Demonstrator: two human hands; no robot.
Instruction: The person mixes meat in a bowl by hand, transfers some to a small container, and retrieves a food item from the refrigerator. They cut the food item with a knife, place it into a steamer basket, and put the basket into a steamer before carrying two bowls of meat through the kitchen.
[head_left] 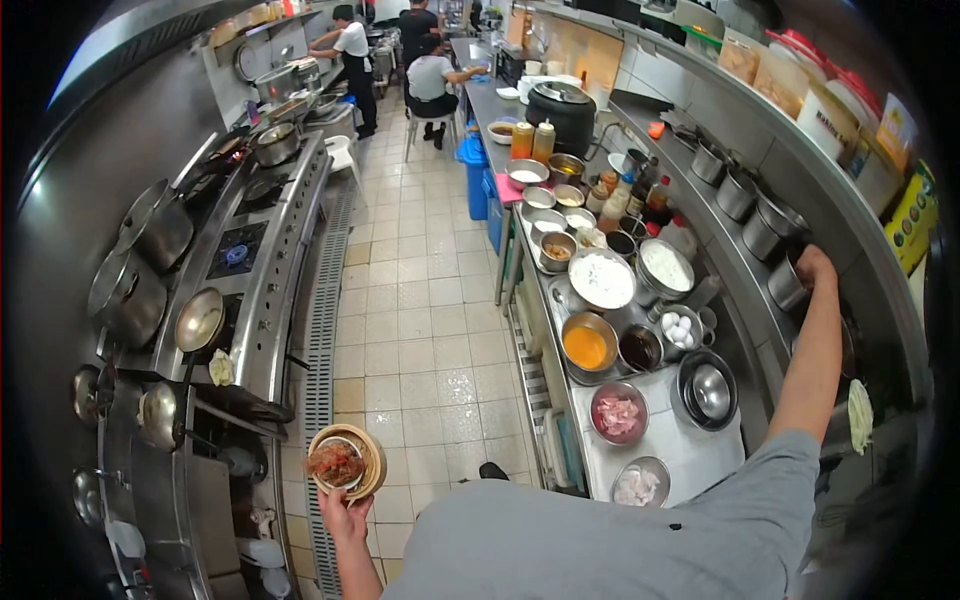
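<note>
My left hand holds a round wooden bowl with red-brown food in a white inner dish, out over the tiled floor beside the stove line. My right hand is stretched up to the shelf on the right wall, next to a steel pot; whether its fingers grip anything cannot be made out. Below that arm the steel counter carries bowls of raw meat, orange sauce, dark sauce and eggs.
A stove line with woks and ladles runs along the left. A floor drain grate borders it. Stacked steel bowls and more pots stand on the right. Three people work at the far end near a blue bin.
</note>
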